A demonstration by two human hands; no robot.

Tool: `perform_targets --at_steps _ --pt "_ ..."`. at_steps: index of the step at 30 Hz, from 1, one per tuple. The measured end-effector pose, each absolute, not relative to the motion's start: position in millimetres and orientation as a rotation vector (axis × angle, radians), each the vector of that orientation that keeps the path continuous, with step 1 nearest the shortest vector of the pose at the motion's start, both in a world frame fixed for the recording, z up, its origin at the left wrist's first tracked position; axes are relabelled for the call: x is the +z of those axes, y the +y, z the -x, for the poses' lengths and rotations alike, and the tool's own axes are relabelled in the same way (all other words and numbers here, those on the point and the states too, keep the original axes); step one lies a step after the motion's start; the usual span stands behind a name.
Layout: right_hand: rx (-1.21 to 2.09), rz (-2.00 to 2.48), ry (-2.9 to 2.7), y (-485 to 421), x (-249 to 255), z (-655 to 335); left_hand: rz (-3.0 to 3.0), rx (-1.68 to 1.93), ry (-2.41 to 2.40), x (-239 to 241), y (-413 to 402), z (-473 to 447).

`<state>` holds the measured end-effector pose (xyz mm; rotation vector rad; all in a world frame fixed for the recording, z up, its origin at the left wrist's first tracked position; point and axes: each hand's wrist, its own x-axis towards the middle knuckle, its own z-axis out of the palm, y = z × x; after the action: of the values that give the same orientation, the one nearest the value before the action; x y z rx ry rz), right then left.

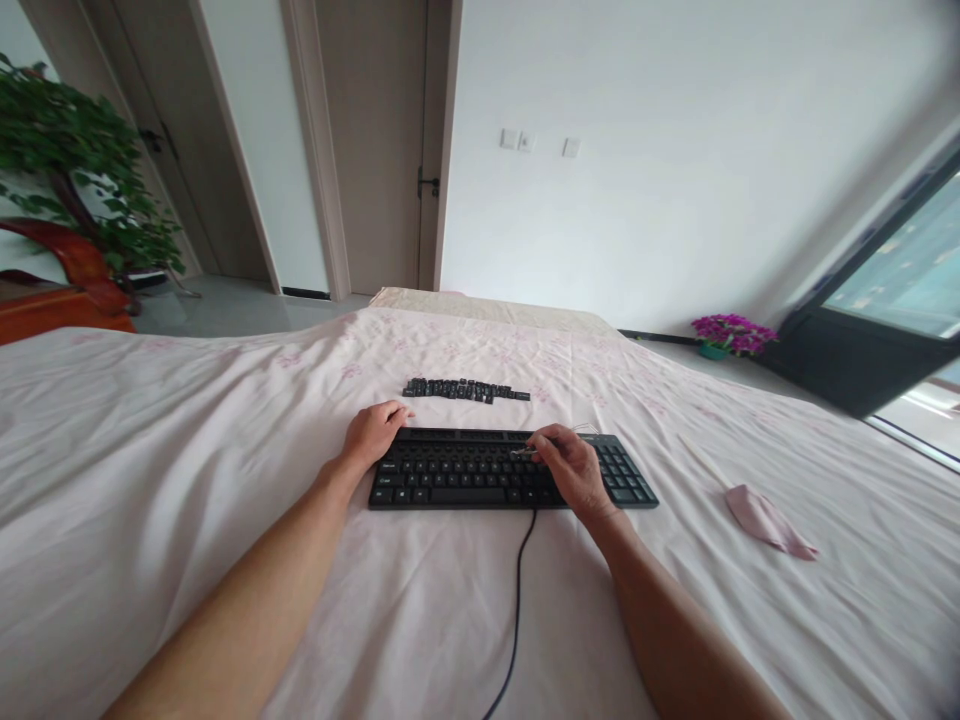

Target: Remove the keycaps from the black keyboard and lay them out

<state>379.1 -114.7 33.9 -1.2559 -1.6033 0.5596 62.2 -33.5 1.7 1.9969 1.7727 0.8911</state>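
A black keyboard [465, 495] lies on the pink floral cloth, its lower rows and number pad capped. Its upper rows look bare of keycaps. My left hand [371, 435] grips the keyboard's upper left corner, fingers curled at the edge. Over the right part of the main keys, my right hand [571, 468] is closed on a thin metal wire tool [523, 452], which looks like a keycap puller. Its tip points left at the keys, and wire loops show behind the hand. Loose black keycaps [465, 389] lie in uneven rows just beyond the keyboard.
The keyboard's black cable [519, 590] runs toward me across the wrinkled cloth [420, 610]. At the right lies a pink cloth piece [769, 520] with a thin pale stick. Farther off are a leafy plant [82, 150], doors, a white wall and purple flowers [735, 333].
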Motion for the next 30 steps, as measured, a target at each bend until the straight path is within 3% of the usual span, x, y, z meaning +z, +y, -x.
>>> perform_targets --at_steps 20,26,30 --pt "0.438 1.249 -1.882 -117 42 -369 -1.989 0.946 1.737 5 -36 -63" --pt "0.529 1.310 -1.832 -116 41 -371 -2.050 1.092 1.670 29 -49 -80" --pt "0.533 1.333 -1.804 -116 40 -372 -2.114 1.091 1.364 51 -62 -103"
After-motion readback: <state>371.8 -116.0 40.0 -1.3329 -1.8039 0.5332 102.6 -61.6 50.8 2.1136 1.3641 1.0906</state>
